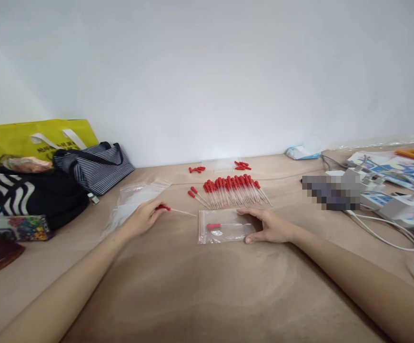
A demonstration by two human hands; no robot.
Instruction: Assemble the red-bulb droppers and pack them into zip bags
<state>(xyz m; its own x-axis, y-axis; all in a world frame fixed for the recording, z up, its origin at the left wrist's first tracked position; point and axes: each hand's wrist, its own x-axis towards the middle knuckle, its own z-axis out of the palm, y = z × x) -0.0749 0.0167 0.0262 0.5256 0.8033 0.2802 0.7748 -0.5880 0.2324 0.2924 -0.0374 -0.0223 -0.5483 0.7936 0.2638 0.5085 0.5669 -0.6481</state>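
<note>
My left hand (144,218) pinches a dropper (178,211) by its red rubber bulb, its thin clear tube pointing right. A clear zip-lock bag (228,233) lies flat in front of me, its red-striped opening on the left. Inside that bag is another red-bulbed dropper (214,226). My right hand (271,226) grips the bag's right end, thumb at the near edge and fingers at the far edge. Just beyond the bag, a row of several red-bulbed droppers (230,188) lies with bulbs facing away. Two more droppers (192,192) lie slightly apart at the row's left.
Flat clear bags (130,202) are piled left, behind my left hand. Loose red bulbs (196,169) lie near the wall. A striped bag (99,166), a black bag (38,195) and a yellow bag (42,131) stand left. Chargers (403,209) and white cables (388,240) occupy the right.
</note>
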